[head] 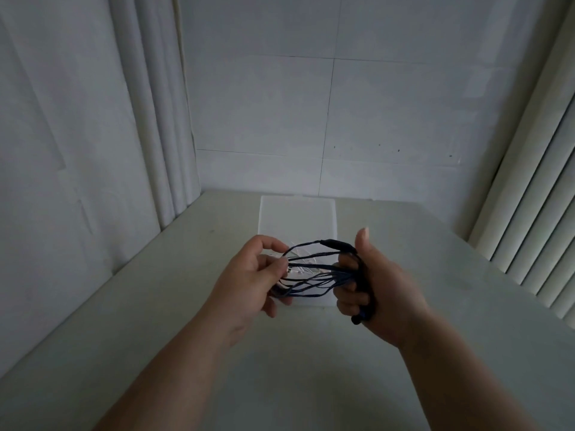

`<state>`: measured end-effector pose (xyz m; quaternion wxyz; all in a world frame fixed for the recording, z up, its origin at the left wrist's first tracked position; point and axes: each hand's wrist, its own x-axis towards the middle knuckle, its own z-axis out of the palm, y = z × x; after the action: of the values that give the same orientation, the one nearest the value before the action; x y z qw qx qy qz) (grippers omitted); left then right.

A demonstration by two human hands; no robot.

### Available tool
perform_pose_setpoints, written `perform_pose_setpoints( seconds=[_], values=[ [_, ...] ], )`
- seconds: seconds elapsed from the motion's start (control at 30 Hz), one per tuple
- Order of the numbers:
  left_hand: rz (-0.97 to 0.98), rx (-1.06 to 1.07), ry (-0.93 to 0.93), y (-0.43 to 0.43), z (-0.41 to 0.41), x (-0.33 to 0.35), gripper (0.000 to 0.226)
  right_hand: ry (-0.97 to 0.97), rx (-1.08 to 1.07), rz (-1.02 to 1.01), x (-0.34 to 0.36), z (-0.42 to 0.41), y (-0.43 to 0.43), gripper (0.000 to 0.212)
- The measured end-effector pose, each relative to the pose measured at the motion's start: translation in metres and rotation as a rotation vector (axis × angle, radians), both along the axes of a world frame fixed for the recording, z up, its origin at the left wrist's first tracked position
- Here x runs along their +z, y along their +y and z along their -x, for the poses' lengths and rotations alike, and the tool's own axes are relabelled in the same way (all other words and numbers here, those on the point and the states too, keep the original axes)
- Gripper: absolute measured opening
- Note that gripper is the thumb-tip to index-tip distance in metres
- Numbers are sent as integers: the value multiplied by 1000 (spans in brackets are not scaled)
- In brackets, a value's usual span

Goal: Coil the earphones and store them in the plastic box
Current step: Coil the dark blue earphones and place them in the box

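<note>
My left hand and right hand both closed on dark thin earphones, cord strands stretched in loops between them, held above translucent white plastic box on pale smooth table; whitish tangle in box, unclear what

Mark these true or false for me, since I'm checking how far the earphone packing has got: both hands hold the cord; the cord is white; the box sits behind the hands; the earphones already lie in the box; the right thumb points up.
1. Both hands hold the cord. True: the left hand and the right hand stretch its loops between them.
2. The cord is white. False: it is dark blue.
3. The box sits behind the hands. True.
4. The earphones already lie in the box. False: they are held above the table.
5. The right thumb points up. True.
</note>
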<state>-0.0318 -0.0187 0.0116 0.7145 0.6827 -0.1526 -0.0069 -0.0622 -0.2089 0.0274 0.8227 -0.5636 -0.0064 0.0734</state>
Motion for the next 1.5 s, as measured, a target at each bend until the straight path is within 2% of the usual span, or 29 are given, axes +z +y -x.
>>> perform_pose_setpoints(
  seconds=[0.17, 0.3, 0.43, 0.53, 0.73, 0.97, 1.07, 1.2, 1.33, 1.4, 1.5],
  values=[
    [-76, 49, -47, -1, -3, -4, 5, -67, -307, 330, -4, -2, 4, 43],
    [18, 17, -13, -1, -4, -4, 17, -95, -437, 325, -6, -6, 5, 36],
    [80, 38, 14, 0, -8, -7, 27, -153, -523, 530, -9, -8, 5, 32],
    [67, 78, 1, -1, -9, -8, 30, -180, -569, 598, -9, -7, 5, 19],
    [13, 95, -59, -5, -5, -7, 31, -21, -522, 370, -1, -1, 9, 24],
    [-33, 116, -88, -6, -6, -8, 34, -21, -532, 365, -4, -3, 11, 38],
    [-32, 148, -104, -2, -7, -6, 31, -40, -496, 313, -3, -4, 7, 32],
    [3, 209, -112, 2, -10, -4, 25, -8, -372, 250, -6, -4, 4, 15],
    [49, 215, -66, 8, -15, -2, 25, 53, -272, 113, -5, -4, 1, 13],
    [46, 209, -39, 10, -22, 3, 26, 48, -261, 140, -2, -6, -3, 14],
    [12, 211, -20, 10, -33, 16, 25, -41, -304, 339, 8, -20, -5, 14]
  ],
)
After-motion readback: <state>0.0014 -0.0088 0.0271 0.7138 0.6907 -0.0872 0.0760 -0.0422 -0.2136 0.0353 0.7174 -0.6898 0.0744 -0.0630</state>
